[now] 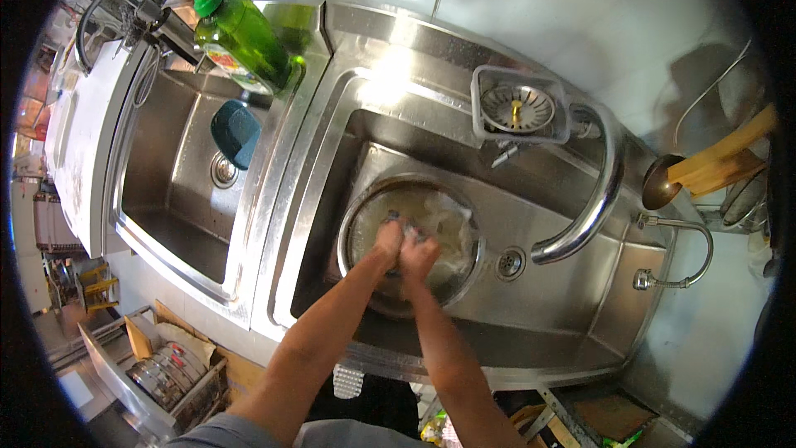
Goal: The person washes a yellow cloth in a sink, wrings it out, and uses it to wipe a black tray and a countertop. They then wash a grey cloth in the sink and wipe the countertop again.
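A round metal basin (459, 289) of cloudy, slightly foamy water stands in the larger stainless steel sink (541, 298). Over it, close together, are my left hand (390, 238) and my right hand (418, 257). Both are closed on a small greyish, wet item (410, 233), perhaps a cloth; its exact kind is too blurred to tell. Pale material (454, 224), partly under the water, lies to the right of my hands. The fingers' far sides are hidden.
A curved steel faucet (606, 193) arches over the sink, right of the basin. A clear plastic box (476, 106) with a sink strainer (517, 109) sits behind. Leftward are a green soap bottle (242, 37) and a smaller sink (186, 218) holding a teal plastic container (236, 132).
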### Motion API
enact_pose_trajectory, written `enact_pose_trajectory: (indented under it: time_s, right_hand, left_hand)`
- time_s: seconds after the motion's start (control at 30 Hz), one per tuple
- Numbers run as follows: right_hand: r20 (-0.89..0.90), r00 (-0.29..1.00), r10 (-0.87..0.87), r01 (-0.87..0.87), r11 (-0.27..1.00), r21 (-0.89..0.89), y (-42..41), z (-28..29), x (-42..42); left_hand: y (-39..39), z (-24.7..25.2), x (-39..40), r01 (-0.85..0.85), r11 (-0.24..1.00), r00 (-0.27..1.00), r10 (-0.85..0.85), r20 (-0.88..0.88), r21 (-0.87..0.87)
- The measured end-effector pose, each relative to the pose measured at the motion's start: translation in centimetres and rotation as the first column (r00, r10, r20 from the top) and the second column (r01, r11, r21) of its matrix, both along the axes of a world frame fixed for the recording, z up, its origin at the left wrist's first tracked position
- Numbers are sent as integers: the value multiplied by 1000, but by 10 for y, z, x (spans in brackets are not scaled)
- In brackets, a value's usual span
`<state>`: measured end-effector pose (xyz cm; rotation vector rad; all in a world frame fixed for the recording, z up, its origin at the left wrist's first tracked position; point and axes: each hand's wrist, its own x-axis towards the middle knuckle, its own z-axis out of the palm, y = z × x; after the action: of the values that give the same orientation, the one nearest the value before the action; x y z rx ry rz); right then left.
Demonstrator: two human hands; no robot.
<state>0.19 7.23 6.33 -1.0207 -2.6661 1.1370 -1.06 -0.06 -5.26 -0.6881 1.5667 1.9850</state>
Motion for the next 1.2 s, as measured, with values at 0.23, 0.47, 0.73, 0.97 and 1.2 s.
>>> enact_pose_trajectory:
  time_s: [0.23, 0.47, 0.73, 0.97, 1.2]
  right_hand:
    - [-7, 931, 365, -348, 893, 285, 61, -65, 19]
    - [406, 826, 392, -384, 917, -104, 104, -50, 20]
    - [137, 987, 85, 11, 811, -585, 131, 11, 49]
    - [132, 991, -5, 114, 532, -839, 164, -12, 82]
    - [232, 967, 101, -25, 951, -308, 133, -41, 50]
  left_hand:
    - [6, 82, -19, 283, 776, 949, -310, 49, -564]
    - [-25, 132, -30, 401, 698, 859, -511, -20, -594]
    - [-32, 266, -44, 153, 986, 892, -166, -421, -65]
    - [-54, 340, -60, 205, 912, 649, -398, -648, -355]
    - [-59, 385, -52, 300, 820, 533, -568, -627, -487]
